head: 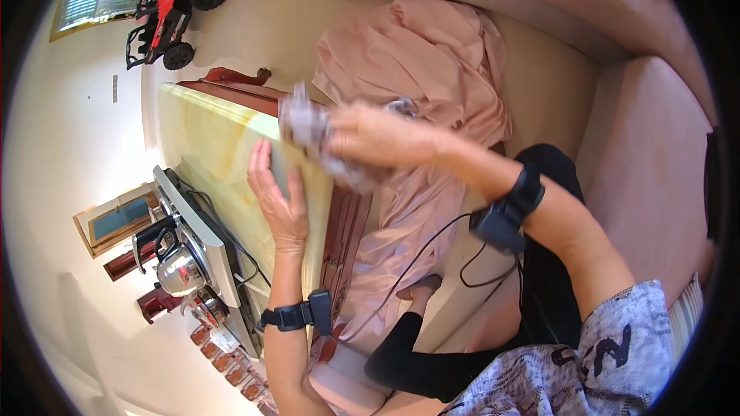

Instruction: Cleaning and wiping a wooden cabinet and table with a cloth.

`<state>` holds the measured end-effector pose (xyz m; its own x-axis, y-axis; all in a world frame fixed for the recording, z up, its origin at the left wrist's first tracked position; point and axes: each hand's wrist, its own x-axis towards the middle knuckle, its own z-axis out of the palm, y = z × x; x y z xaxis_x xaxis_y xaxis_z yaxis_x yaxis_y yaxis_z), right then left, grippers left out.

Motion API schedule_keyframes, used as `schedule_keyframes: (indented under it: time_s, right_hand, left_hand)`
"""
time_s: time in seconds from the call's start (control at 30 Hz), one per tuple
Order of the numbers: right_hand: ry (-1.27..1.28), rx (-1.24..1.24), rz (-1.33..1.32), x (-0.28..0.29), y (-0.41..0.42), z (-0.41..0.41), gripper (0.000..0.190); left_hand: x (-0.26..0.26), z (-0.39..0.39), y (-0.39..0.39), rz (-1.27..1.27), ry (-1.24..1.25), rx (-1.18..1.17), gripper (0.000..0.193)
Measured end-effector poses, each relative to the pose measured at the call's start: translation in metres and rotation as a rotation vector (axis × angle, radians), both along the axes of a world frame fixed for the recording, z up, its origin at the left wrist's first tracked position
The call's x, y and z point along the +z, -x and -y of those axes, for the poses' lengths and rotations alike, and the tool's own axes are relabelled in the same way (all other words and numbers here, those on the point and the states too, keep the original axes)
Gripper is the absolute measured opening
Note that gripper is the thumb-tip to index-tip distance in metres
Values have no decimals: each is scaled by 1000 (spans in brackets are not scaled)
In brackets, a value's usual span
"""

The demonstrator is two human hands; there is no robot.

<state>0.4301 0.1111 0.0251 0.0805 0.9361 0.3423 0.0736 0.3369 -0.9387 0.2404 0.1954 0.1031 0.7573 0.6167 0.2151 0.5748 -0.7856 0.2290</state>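
Observation:
My right hand (pixel 370 136), blurred by motion, grips a crumpled greyish-white cloth (pixel 306 121) at the near edge of a table. Part of the cloth hangs below that hand, beside the table's edge. The tabletop (pixel 231 127) is yellow-green and marble-like, with a carved red-brown wooden frame (pixel 347 225) beneath. My left hand (pixel 280 196) is at the tabletop with its fingers apart and nothing held. Shiny pink fabric (pixel 416 58) lies heaped on the floor beside the table.
On the table, a grey tray-like unit (pixel 219 242) carries a steel kettle (pixel 179 268), with a black cable (pixel 248 260) alongside. A red and black toy vehicle (pixel 165 11) stands beyond the table. A pink sofa (pixel 636 173) borders the floor. Cables hang between the wrist devices.

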Motion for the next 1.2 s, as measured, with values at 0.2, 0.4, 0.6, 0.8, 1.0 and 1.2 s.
schedule_keyframes:
  time_s: [0.2, 0.4, 0.6, 0.8, 1.0, 1.2]
  right_hand:
    - [131, -139, 314, 30, 11, -32, 28]
    - [53, 110, 727, 46, 2, -150, 36]
    - [114, 140, 624, 35, 26, -274, 47]
    - [238, 76, 589, 36, 43, -328, 41]
    - [268, 168, 564, 11, 50, -328, 39]
    - [58, 452, 626, -63, 38, -310, 29]
  left_hand:
    - [6, -2, 5, -8, 0, -6, 53]
    - [1, -5, 1, 9, -4, 0, 50]
    - [2, -6, 2, 45, 19, -15, 50]
    - [6, -3, 2, 18, 48, -1, 52]
    - [3, -4, 7, 6, 69, 21, 56]
    - [8, -6, 11, -24, 33, 24, 51]
